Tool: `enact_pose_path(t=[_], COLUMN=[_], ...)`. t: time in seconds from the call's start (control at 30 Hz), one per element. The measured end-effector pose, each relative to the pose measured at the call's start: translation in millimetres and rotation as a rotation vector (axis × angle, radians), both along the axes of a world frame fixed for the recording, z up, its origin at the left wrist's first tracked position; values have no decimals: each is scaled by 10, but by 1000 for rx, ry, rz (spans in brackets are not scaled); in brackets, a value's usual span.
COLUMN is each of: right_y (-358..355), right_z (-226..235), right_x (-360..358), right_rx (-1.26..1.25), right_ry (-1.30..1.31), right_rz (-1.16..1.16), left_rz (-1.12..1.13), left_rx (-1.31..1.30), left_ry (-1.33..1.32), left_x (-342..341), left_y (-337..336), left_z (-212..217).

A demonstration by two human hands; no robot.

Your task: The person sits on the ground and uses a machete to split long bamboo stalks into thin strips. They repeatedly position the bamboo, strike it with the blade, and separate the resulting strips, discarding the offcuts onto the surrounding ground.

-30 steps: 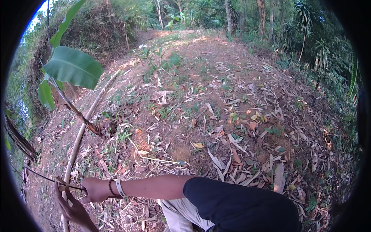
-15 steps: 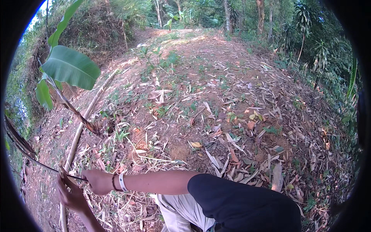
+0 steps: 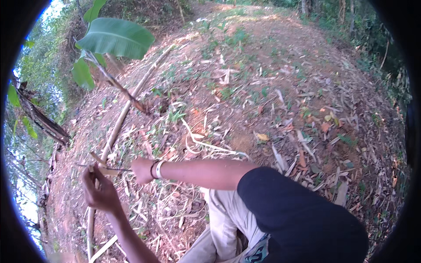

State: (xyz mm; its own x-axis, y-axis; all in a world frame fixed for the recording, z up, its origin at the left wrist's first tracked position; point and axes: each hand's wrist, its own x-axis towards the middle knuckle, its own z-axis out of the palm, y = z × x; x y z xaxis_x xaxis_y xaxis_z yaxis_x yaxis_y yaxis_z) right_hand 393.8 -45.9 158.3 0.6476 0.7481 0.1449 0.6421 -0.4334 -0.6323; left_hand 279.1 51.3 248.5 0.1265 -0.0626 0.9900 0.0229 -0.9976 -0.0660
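Note:
At the lower left, my left hand (image 3: 101, 193) is pinched on a short pale bamboo strip (image 3: 109, 171), one end of which juts up past the fingers. Just to its right my right hand (image 3: 143, 170), a band and a dark bracelet at its wrist, is closed in a fist. From that fist a knife (image 3: 123, 169) points left, its thin dark blade seen nearly edge-on and crossing the strip by my left fingertips. The handle is hidden inside the fist. Both hands are close together above the ground.
A long pole (image 3: 118, 125) lies on the slope, running past my hands. Beyond them stands a young banana plant (image 3: 116, 38). A dark leaning trunk (image 3: 44, 120) is at the left. Pale peeled strips (image 3: 206, 145) and dry leaves litter the soil. My bent knee (image 3: 219, 219) is below.
The view has tilted down and turned left, so both hands appear higher and farther right. The right fist has drawn slightly away from the left fingers, and more of the strip shows.

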Motion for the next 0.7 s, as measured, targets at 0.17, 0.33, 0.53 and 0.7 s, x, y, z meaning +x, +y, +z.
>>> enact_pose_path(t=[0.17,0.33,0.53,0.7], right_y=[-80,268,547,352], right_z=[430,575,514,1425], right_x=[-108,-389,-504,-886], right_rx=[-127,-70,206,482], right_ry=[-113,-257,-222,216], right_rz=[-23,-54,18,346], left_rz=[49,-9,18,475], left_rx=[-84,-109,-91,-58], left_ry=[-18,-51,-104,68], left_x=[-52,-384,-745,-1039], left_y=[154,252,318,170], left_z=[-71,283,807,2375])
